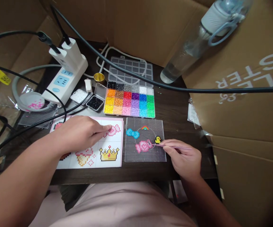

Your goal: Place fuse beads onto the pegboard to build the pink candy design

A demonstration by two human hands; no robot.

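Observation:
My left hand [84, 130] is over the pattern sheet [115, 142], its index finger stretched out and its tip on the printed pink candy [115, 129]. Nothing shows in that hand; its other fingers are partly hidden. Between the thumb and fingers of my right hand [183, 157] is a pair of thin pink tweezers [171, 146]. Their tips reach the right end of a pink bead candy [143, 146] on the clear pegboard [146, 157]. A yellow bead duck [158, 139], a blue bead bow [132, 133] and a bead rainbow [145, 128] also sit on the board.
Behind the pegboard stands a sorted bead box [129, 99] with its lid open. Small boxes of white beads [79, 96] and black beads [95, 102] are beside it. A power strip [63, 78], black cable [136, 75], water bottle [188, 53] and cardboard walls surround the table.

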